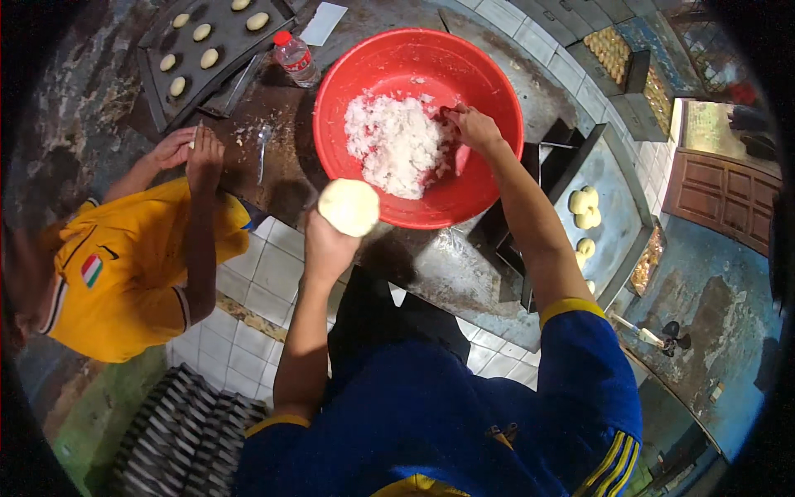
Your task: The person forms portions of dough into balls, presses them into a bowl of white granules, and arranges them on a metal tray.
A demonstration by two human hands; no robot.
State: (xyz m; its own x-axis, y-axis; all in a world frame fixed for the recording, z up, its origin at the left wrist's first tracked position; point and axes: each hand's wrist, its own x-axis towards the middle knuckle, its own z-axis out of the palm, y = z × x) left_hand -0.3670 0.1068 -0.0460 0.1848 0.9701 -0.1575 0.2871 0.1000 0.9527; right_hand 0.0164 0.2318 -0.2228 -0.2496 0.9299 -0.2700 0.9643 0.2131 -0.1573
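Observation:
My left hand (329, 248) holds up a flat, round piece of pale dough (349, 208), just outside the near left rim of a big red basin (418, 217). Inside the basin lies a heap of white, crumbly, shredded filling (397, 141). My right hand (474, 128) reaches over the basin's right side, at the edge of the heap, with its fingers curled. What those fingers hold, if anything, is hidden. Below them a pinkish patch shows against the basin wall; I cannot tell what it is.
At left, a person in a yellow shirt (145, 257) works at the same table. Nearby are a spoon (263, 153), a red-capped bottle (296, 60) and a dark tray (186, 83) of dough pieces. A metal tray (617, 211) with dough balls stands right of the basin.

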